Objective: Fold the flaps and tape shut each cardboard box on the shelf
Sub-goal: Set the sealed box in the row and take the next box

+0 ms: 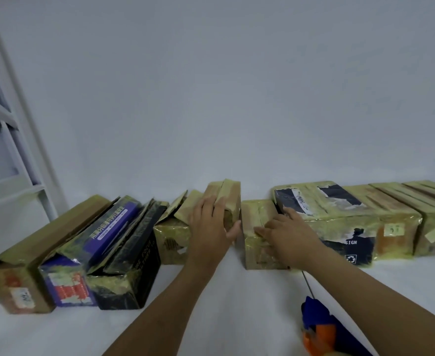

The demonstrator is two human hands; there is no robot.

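My left hand (208,224) is lying on a brown cardboard box with raised flaps (230,197); my fingers are straight and close together on the flaps, and my thumb is sticking out sideways toward the gap next to the box; I am pressing, not grabbing. My right hand (285,229) is resting on top of a small brown cardboard box wrapped in shiny yellow tape (257,250); those fingers are spread apart and fairly straight, touching the top and holding nothing.

These two boxes are standing side by side near the middle of the back edge of the white flat shelf (211,304), with a thin gap between them. A dark blue and white printed cardboard box (339,227) is sitting right against the small one, and more taped brown cardboard boxes (396,222) are lining up toward the right edge. Toward the left edge, a black cardboard box (134,276), a purple cardboard box (67,281) and a plain brown cardboard box (18,283) are standing close together with their flaps loose. A blue and orange plastic tape holder (316,327) is lying at the front edge, just beside my right arm.
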